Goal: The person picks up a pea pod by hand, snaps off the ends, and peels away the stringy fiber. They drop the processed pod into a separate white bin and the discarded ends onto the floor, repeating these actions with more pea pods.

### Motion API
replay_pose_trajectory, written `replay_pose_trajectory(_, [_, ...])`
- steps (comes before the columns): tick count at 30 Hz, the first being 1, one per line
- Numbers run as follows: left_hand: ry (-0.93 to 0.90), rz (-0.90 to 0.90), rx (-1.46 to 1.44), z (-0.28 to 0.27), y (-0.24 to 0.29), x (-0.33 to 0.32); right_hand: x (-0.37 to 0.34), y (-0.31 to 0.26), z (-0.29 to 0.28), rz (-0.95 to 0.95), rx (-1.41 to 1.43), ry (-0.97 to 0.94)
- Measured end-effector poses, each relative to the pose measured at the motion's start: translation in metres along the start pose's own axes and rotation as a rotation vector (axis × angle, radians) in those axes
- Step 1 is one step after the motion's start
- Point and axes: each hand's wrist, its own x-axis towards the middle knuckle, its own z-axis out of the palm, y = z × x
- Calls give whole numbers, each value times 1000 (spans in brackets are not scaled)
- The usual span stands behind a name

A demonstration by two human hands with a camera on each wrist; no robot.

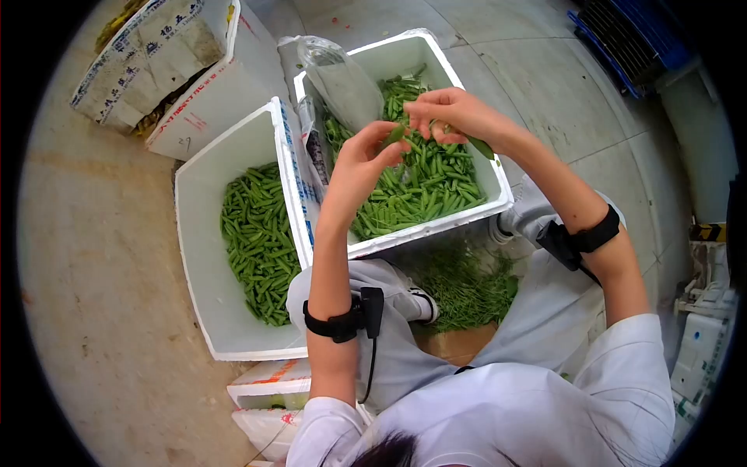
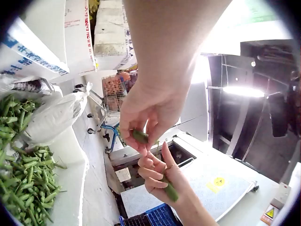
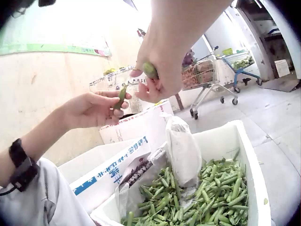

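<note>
Green pod (image 1: 393, 138) held up, pinched in fingers of left hand (image 1: 359, 162); fingers of right hand (image 1: 461, 117) curl round second pod (image 1: 481, 147). Stringy scraps (image 1: 467, 288) heaped beside shoe (image 1: 425, 304). Looks part-done from here: tidy pods (image 1: 258, 233), seemingly finished, in left foam box (image 1: 199, 249); many pods (image 1: 436, 183) left in farther foam box (image 1: 401, 56), beside plastic bag (image 1: 344, 87).

Here beside me I see a loose white shirt (image 1: 513, 412) with short sleeves (image 1: 642, 373), and wide trousers (image 1: 548, 315) of pale grey colour. The left armband (image 1: 331, 328) and the right armband (image 1: 601, 234) are both black; each carries a small black box, and a thin black cable (image 1: 372, 370) comes from the left one. One white shoe (image 1: 425, 305) has dark trim.
</note>
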Motion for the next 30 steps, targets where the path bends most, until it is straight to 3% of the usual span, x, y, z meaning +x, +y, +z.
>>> replay_pose_trajectory(2, [0, -5, 179, 0, -4, 0, -5, -4, -1, -12, -78, -166])
replay_pose_trajectory(5, [12, -70, 290, 3, 9, -3, -6, -4, 0, -45, -120, -212])
replay_pose_trajectory(9, [11, -11, 254, 6, 7, -1, -7, -6, -3, -37, -106, -294])
replay_pose_trajectory(11, [-7, 174, 399, 5, 4, 0, -14, -14, -3, -17, -180, -282])
replay_pose_trajectory(15, [1, 324, 458, 9, 5, -1, -16, -12, -5, -7, -257, -300])
replay_pose_trajectory(17, [66, 336, 720, 10, 6, -1, -14, -6, -1, -214, -401, -216])
replay_pose_trajectory(18, [66, 334, 719, 11, 6, -2, -14, -5, 2, -213, -401, -217])
replay_pose_trajectory(20, [258, 484, 958, 13, 6, -2, -16, -4, 8, -495, -546, -34])
replay_pose_trajectory(23, [401, 600, 1115, 18, 9, -2, -15, -7, 17, -551, -653, 92])
replay_pose_trajectory(27, [573, 612, 1232, 30, 5, -1, -9, 11, 36, -629, -657, 261])
replay_pose_trajectory(29, [642, 475, 1180, 30, 4, 0, -7, 21, 45, -688, -751, 356])
replay_pose_trajectory(30, [642, 475, 1180, 25, 4, 1, -11, 15, 44, -587, -585, 245])
